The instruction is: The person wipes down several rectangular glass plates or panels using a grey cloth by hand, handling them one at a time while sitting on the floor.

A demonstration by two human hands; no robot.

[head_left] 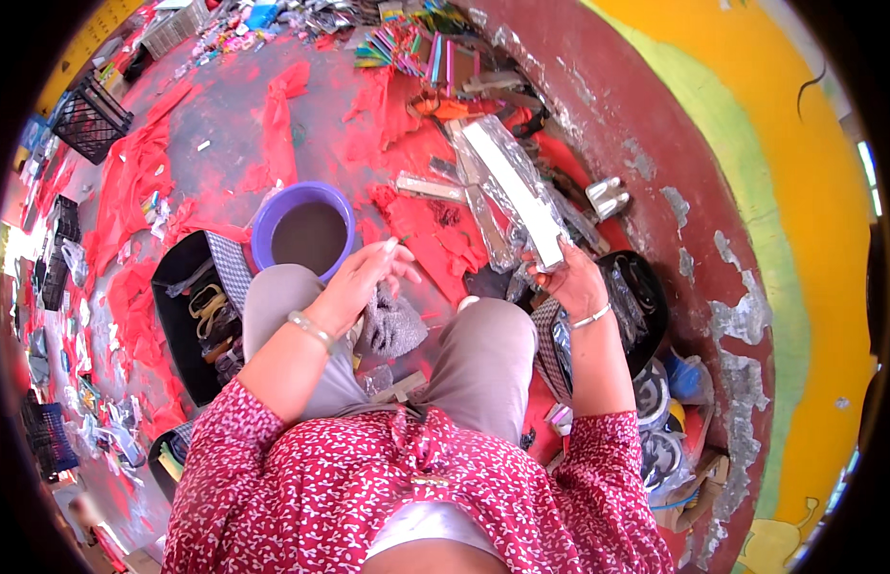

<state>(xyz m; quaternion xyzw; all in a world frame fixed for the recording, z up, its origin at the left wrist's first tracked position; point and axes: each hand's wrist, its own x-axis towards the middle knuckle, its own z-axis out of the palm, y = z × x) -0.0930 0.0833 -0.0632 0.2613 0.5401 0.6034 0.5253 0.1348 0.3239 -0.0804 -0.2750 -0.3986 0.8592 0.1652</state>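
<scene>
Foil-wrapped stick [517, 187], long, flat and silvery, sits in the right hand [571, 280], which grips its lower end with fingers curled closed around it; the stick slants up toward eleven o'clock from that hand, right of picture centre and above the right knee.

Going left to right: at the nine o'clock rim, dark mesh crates [89, 120] and scattered small packets line the floor's edge. Red paper scraps [129, 182] spread over the grey floor [225, 105], which shows bare patches toward twelve o'clock. A black tray [182, 316] with a checked lining lies at eight o'clock from the left hand, just beside the left knee. A purple bowl [304, 230] of dark liquid stands at ten o'clock from that hand, close to the knee.

The left hand [364, 277] hovers over the lap, fingers loosely spread and open, holding nothing that can be made out; a grey mesh cloth [392, 325] lies just below it between the knees.

More silvery wrapped sticks [431, 187] lie on the red paper at twelve o'clock from the left hand, and a fan of coloured sticks [407, 48] rests at the top edge. At three o'clock from the right hand a dark round tray [646, 306] holds crumpled clear wrap. A flaking maroon wall base [656, 143] and yellow wall [751, 115] close off the right side, leaving little room there.
</scene>
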